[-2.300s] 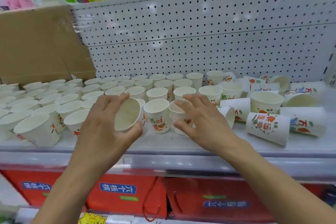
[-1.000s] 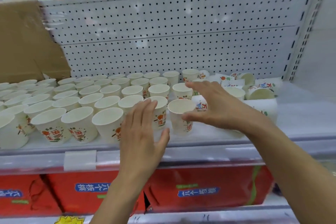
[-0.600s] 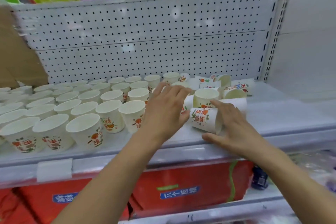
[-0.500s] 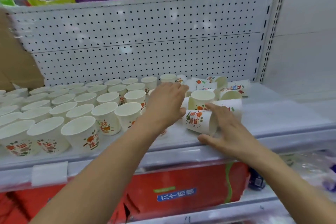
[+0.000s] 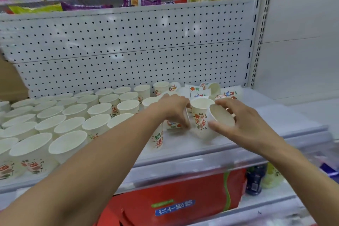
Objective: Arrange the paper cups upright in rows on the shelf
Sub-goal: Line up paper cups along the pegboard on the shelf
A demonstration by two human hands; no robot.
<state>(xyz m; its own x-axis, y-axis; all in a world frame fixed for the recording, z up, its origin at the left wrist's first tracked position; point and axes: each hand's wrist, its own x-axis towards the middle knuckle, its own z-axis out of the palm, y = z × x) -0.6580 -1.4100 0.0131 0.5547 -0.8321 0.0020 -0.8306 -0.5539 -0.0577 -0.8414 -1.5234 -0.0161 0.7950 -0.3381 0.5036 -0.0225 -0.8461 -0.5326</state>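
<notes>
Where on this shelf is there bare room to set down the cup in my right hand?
Bare shelf lies right of the right hand, out to the side wall, and along the front lip before the upright cup. Crowded: the rows of cups at left and the tipped pile at the back.

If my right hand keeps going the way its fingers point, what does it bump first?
Most likely the upright printed cup just left of it: the tilted cup your right hand holds is nearly against it, though depth is unclear.
</notes>
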